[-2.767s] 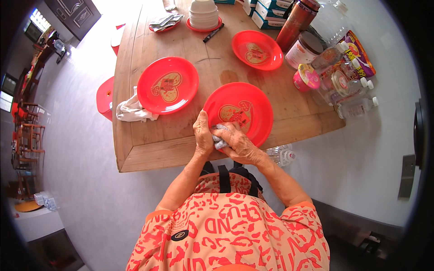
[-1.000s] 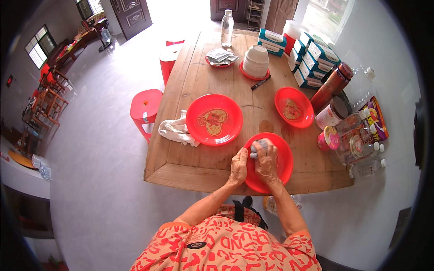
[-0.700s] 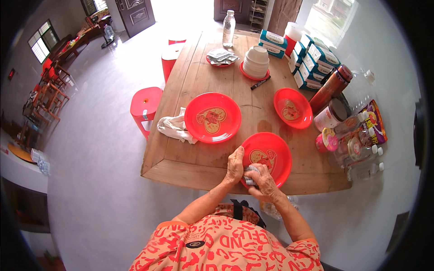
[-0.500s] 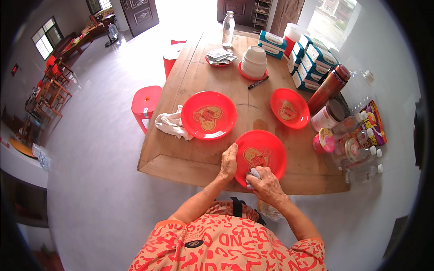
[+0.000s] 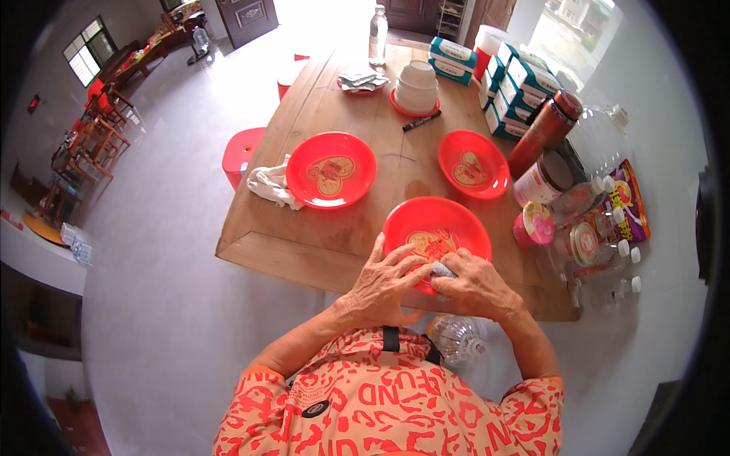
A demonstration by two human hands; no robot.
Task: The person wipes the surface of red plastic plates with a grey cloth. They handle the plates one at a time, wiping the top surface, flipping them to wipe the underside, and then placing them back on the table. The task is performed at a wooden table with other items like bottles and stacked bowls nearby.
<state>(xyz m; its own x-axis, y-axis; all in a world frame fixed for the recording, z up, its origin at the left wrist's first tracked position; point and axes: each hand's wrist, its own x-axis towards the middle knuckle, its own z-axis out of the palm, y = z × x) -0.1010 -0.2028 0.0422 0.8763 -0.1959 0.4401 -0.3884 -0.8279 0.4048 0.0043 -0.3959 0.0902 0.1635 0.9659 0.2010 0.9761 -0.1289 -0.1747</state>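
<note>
A red plate [image 5: 464,220] with a gold heart-shaped print is tilted at the table's near edge. My left hand [image 5: 386,277] grips its near-left rim, the fingers reaching over the inner face and the thumb lower down, outside the rim. Bunched in my right hand [image 5: 479,285] is a small grey cloth [image 5: 442,269], pressed on the plate's near side; the fingers partly cover it. Two similar red plates lie farther off, one left [image 5: 361,171] and one right [image 5: 494,169]. A white cloth [image 5: 268,185] sits beside the left plate, partly beneath its edge.
On the wooden table [image 5: 304,247] are a stack of white bowls [image 5: 417,87], a black marker [image 5: 422,121], a water bottle [image 5: 378,36] and tissue boxes [image 5: 521,90]. A red thermos [image 5: 544,133], jars and plastic bottles line the right edge. A red stool [image 5: 242,148] stands left.
My left hand has shifted from the plate's left side over its near rim, fingers now spread across the face. The plate is tilted more, and my right hand still presses the cloth on it.
</note>
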